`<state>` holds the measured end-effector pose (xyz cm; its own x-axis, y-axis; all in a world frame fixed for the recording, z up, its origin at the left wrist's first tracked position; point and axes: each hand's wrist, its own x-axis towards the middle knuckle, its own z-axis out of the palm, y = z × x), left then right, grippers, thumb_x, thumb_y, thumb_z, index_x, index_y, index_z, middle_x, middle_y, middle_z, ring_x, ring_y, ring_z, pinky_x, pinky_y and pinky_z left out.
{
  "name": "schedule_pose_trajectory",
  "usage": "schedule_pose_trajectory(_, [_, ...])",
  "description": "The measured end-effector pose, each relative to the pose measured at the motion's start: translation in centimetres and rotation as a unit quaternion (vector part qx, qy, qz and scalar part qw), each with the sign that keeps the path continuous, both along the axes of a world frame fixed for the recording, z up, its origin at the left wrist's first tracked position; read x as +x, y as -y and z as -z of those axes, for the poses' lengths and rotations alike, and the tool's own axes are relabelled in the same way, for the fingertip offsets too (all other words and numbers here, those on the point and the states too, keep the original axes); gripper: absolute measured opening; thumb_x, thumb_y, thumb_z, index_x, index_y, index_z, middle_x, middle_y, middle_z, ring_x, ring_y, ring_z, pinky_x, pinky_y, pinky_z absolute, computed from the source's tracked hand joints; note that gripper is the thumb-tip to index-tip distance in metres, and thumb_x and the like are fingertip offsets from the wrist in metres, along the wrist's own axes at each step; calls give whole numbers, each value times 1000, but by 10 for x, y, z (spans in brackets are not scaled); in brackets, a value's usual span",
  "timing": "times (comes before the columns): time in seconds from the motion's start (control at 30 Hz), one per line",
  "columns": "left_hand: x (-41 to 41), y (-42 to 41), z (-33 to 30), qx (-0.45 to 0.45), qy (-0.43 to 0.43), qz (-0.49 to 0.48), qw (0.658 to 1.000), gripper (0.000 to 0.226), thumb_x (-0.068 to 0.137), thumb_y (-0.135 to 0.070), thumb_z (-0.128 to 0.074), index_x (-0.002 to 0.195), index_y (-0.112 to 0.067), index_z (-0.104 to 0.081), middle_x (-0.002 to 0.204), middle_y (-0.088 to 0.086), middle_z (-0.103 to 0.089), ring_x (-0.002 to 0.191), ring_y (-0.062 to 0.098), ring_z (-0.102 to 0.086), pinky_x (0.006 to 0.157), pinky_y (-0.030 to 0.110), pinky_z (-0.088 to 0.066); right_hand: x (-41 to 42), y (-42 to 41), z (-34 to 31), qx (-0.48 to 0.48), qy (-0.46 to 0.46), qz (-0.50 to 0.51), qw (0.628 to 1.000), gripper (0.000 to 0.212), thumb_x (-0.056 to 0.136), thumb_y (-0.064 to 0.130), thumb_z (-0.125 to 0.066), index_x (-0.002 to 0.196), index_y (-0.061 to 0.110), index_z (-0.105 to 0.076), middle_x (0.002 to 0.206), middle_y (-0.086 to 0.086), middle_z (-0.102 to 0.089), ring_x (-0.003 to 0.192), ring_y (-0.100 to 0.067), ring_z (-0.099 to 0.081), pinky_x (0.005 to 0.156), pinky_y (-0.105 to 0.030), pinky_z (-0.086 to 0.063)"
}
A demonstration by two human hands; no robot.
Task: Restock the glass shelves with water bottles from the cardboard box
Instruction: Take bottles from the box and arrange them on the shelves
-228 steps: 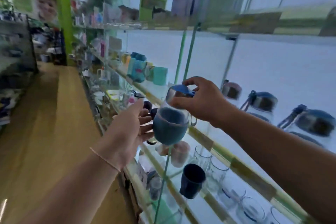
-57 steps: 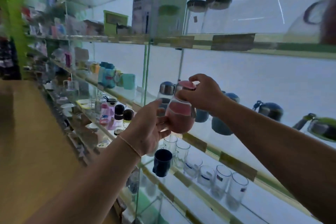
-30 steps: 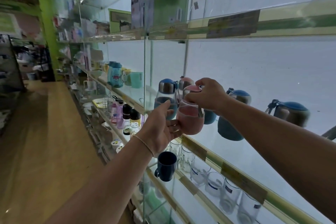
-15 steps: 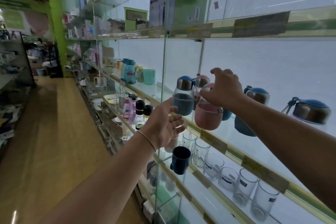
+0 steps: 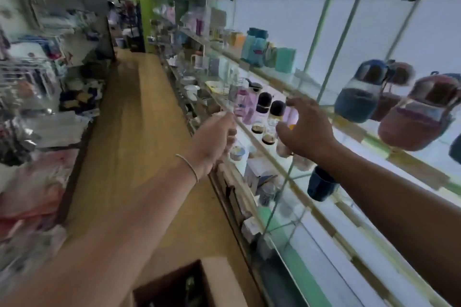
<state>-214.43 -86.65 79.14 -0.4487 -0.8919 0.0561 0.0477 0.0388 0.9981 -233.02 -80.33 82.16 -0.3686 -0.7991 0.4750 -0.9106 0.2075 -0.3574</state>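
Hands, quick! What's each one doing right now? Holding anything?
Left hand: fingers loosely curled, holding nothing, though motion blur hides the fingertips.
Right hand: open, fingers spread, holding nothing.

Frame bright overall, daylight-white. Main light source: backlit white panel behind the glass shelves [image 5: 349,147] at right, which glows and washes out detail near it. Bottles on the shelf read as dark, soft shapes against that glow. Strong motion blur across the whole frame; smearing heaviest at left edge, where the goods on the racks dissolve into streaks. Both hands soft-edged: left hand [image 5: 214,139] smeared at the fingertips, right hand [image 5: 303,129] somewhat sharper. Wide-angle distortion: shelf lines bow and splay toward the right edge. Wooden floor [image 5: 129,147] evenly lit, faint sheen. Cardboard box [image 5: 219,284] at bottom with dark interior, contents unreadable.
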Motion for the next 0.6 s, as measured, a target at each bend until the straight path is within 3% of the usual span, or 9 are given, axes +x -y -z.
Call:
schedule_pose_trajectory(0.1, [42,16,56,21,63,-49,997,32,100,-35,-39,87,-10,-55,86,9,-55,75,18,-52,70,32,-41,32,24,58,74,21,-45,996,57,82,32,-66,132,10,-54,129,-16,-57,121,-33,-52,98,-37,-40])
schedule_pose_trajectory(0.17, [71,27,106,67,111,-77,989,35,98,-40,-37,92,-11,-56,88,7,-57,78,20,-52,73,35,-39,53,39,101,128,38,-74,988,58,81,36,-63,132,11,-54,129,-14,-57,121,-31,-52,96,-35,-40])
schedule_pose_trajectory(0.27, [111,33,185,161,144,-143,966,35,96,-45,-37,84,-20,-59,86,1,-61,82,20,-54,77,36,-41,85,59,172,221,55,-108,968,53,84,31,-62,133,14,-52,125,-14,-57,116,-31,-52,93,-36,-41])
schedule_pose_trajectory(0.4, [153,13,291,287,161,-223,918,34,97,-41,-39,78,-19,-57,82,2,-60,79,20,-54,75,34,-40,125,71,285,339,62,-169,923,56,85,30,-64,136,11,-50,133,-13,-53,123,-29,-48,99,-34,-40])
schedule_pose_trajectory(0.5, [175,-15,372,368,154,-273,875,28,100,-32,-39,87,-15,-56,79,4,-56,69,15,-50,64,28,-40,154,58,379,416,85,-190,885,52,86,32,-62,135,15,-51,129,-11,-56,119,-27,-51,95,-37,-45])
schedule_pose_trajectory(0.6, [189,-50,451,432,154,-309,833,28,101,-30,-40,93,-11,-58,82,6,-57,71,15,-51,68,29,-42,178,31,471,481,109,-212,844,49,86,28,-64,132,15,-54,125,-9,-58,116,-26,-53,97,-37,-46])
